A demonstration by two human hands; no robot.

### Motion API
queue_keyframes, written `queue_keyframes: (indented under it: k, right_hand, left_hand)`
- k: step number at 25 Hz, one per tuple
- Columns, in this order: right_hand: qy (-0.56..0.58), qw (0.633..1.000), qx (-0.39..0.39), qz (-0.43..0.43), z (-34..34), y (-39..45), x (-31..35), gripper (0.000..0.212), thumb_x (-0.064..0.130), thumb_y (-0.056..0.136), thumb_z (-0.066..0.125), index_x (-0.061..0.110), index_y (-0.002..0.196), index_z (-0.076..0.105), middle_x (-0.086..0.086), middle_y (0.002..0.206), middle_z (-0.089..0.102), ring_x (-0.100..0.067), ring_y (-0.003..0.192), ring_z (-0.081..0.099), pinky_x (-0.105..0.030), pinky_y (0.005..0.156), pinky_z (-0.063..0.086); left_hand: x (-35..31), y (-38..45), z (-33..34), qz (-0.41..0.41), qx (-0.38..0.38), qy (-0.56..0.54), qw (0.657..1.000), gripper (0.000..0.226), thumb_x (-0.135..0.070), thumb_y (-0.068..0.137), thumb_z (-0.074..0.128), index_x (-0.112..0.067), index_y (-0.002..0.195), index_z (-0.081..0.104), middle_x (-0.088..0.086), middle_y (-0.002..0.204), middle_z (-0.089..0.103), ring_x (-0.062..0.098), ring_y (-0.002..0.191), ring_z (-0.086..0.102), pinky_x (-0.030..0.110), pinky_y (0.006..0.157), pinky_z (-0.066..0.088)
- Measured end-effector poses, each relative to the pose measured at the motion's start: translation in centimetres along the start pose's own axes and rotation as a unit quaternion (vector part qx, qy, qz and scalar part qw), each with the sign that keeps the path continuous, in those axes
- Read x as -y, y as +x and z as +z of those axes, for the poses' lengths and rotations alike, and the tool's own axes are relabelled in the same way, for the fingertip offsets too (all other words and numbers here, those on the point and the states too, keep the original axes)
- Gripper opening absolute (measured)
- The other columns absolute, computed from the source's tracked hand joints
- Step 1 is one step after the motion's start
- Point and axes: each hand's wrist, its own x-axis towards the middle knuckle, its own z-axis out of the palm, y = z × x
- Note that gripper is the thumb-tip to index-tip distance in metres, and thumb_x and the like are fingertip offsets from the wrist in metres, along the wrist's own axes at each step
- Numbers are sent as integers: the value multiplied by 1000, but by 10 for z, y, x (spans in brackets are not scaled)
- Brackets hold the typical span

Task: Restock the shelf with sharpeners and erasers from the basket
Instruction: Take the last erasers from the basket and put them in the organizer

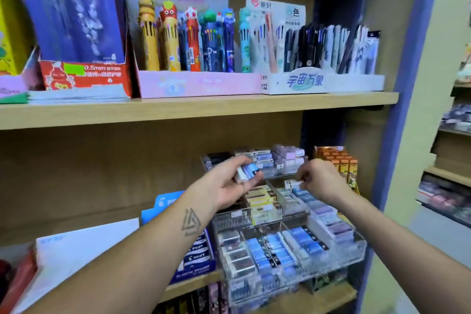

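My left hand (pixel 229 183) grips a small bunch of erasers in blue and white sleeves (pixel 248 172), held above the stepped clear acrylic display (pixel 356 250) on the lower shelf. My right hand (pixel 321 180) pinches one white eraser (pixel 293 184) over the middle tier, beside a row of blue-sleeved erasers (pixel 305 197). The front tier holds more blue erasers (pixel 270 250). Yellow-sleeved erasers (pixel 262 201) fill a middle compartment. The basket is out of view.
An orange box of packs (pixel 339 160) stands right of the display, a blue Pilot box (pixel 198 255) to its left. Above, the upper shelf board (pixel 204 107) carries pen display boxes (pixel 201 46). A purple post (pixel 397 135) bounds the shelf on the right.
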Motion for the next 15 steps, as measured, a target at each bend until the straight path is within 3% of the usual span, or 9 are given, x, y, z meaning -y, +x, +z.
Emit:
queue_keyframes:
  k: [4,6,11,15]
  right_hand:
    - [-2,997,62,-40,6,8,-4,16,7,79,77,18,91,77,6,88,67,-7,81,59,-4,62,36]
    - [15,995,89,-50,4,8,-2,15,8,80,79,17,92,77,8,85,64,-5,80,57,0,58,30]
    - [-17,986,152,-62,4,19,4,12,9,79,80,17,86,80,6,89,72,-4,80,63,-5,62,39]
    - [-32,980,189,-51,8,23,13,18,4,83,67,15,88,81,2,92,75,-13,92,69,-21,75,53]
  left_hand:
    - [14,16,-10,38,26,99,994,15,4,85,70,-7,95,66,18,92,64,35,91,63,29,49,57]
    - [19,16,-15,53,44,115,991,19,4,83,72,-8,98,67,16,88,67,34,88,65,30,51,58]
    - [22,13,-20,93,70,103,988,18,4,83,72,-6,96,69,17,89,67,37,86,68,39,64,63]
    - [22,12,-21,100,93,99,986,27,10,82,69,-3,105,67,19,96,66,42,92,69,47,74,62]
